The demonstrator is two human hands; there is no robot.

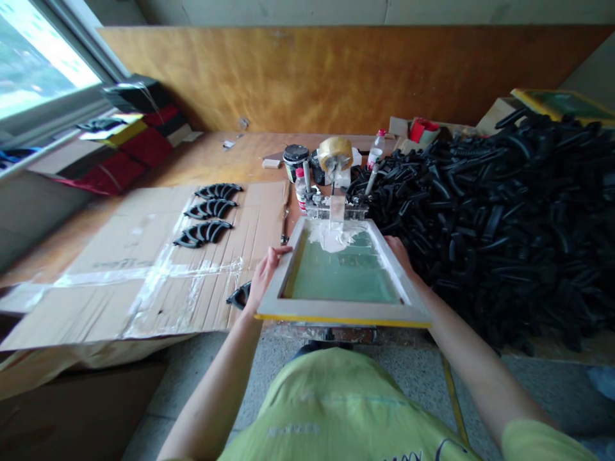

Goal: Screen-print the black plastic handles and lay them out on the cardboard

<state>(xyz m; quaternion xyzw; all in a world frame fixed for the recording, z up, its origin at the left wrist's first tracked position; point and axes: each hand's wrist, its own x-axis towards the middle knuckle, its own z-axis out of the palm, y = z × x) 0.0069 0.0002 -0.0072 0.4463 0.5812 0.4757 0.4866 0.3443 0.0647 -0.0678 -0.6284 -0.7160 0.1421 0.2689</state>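
One rectangular, grey-framed green mesh screen (343, 275) lies directly between the left hand (262, 276) and right hand (400, 253), side rails (283, 272) running forward. Left fingers pinch one rail; right fingers touch the other, their closure unclear.

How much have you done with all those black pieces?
Only a little, it seems. Three groups of black pieces on the cardboard may be done. The left hand and right hand hold the frame. The big pile on the right seems left to do. I can't tell about the piece beside the left hand.
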